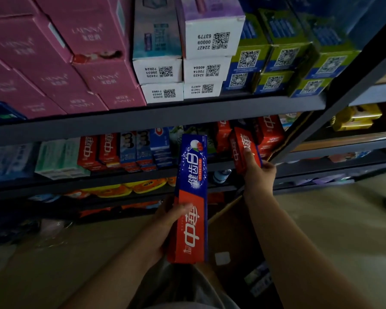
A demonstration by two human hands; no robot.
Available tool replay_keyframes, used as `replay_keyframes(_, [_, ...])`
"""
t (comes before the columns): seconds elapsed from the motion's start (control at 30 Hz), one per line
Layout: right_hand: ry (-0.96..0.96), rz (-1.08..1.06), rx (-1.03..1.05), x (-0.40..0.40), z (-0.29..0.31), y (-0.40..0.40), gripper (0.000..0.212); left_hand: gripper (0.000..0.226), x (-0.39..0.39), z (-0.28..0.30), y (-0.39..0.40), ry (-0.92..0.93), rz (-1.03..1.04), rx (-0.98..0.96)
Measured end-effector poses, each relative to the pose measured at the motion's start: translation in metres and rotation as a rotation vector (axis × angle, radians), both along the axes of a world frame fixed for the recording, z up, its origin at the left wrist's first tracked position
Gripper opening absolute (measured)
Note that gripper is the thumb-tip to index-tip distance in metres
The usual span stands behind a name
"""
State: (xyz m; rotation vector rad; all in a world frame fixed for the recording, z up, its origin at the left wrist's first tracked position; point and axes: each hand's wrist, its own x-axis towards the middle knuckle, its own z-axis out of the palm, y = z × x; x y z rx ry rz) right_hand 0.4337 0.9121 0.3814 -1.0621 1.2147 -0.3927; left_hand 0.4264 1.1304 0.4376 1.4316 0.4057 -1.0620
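Because these toothpaste boxes are thin printed card round a tube, I judge them light, stiff along their length, easy to dent on the flat faces and a little slick where the print is glossy. My left hand [173, 216] grips the long blue-and-red box [192, 186] near its lower, red end, thumb across the front and fingers curled behind, so it stands nearly upright in the air in front of the middle shelf [120, 177]; a hold nearer the middle would likely steady the free top end. Further right, my right hand [257, 172] pinches the red box [237, 141] by its near end, thumb on the top face, its far end at the mouth of that shelf beside other red boxes [271, 134]. Squeezing the edges rather than the faces should keep the card from buckling. The upper shelf [165, 112] carries pink cartons [53, 63] on the left, white-ended boxes [183, 72] with printed codes in the middle and green-and-blue boxes [276, 61] on the right, all packed close. The middle shelf holds pale green packs [58, 157], then red and blue toothpaste boxes [125, 150] standing side by side. Between my forearms a brown cardboard carton [230, 228] sits on the floor [343, 219], one flap up; its inside is too dark to read.
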Motion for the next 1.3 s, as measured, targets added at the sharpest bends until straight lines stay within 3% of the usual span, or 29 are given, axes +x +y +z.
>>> replay_keyframes(0.23, [-0.036, -0.014, -0.097, 0.003, 0.0, 0.001, 0.045, 0.044, -0.001, -0.002, -0.002, -0.003, 0.014, -0.004])
replay_keyframes(0.47, [-0.026, 0.005, 0.046, -0.001, -0.006, 0.002, 0.068, 0.05, 0.002, -0.005, -0.001, -0.022, -0.028, -0.005])
replay_keyframes(0.67, [-0.06, -0.054, 0.165, -0.023, -0.01, 0.006, 0.027, 0.054, 0.002, -0.009, 0.0, -0.004, 0.004, -0.043])
replay_keyframes(0.9, [-0.128, -0.048, 0.21, 0.004, 0.001, -0.001, 0.04, 0.057, 0.004, -0.013, -0.001, -0.011, 0.005, -0.071])
replay_keyframes(1.1, [-0.135, -0.038, 0.188, 0.021, 0.006, -0.001, 0.022, 0.062, 0.004, -0.013, 0.001, -0.023, 0.027, -0.108])
replay_keyframes(1.2, [-0.163, -0.059, 0.217, 0.023, 0.006, 0.002, 0.028, 0.049, 0.002, -0.01, 0.001, -0.013, 0.023, -0.113])
replay_keyframes(1.3, [-0.208, -0.096, 0.294, 0.026, 0.01, 0.006, 0.044, 0.054, 0.002, -0.011, 0.0, -0.024, 0.03, -0.082])
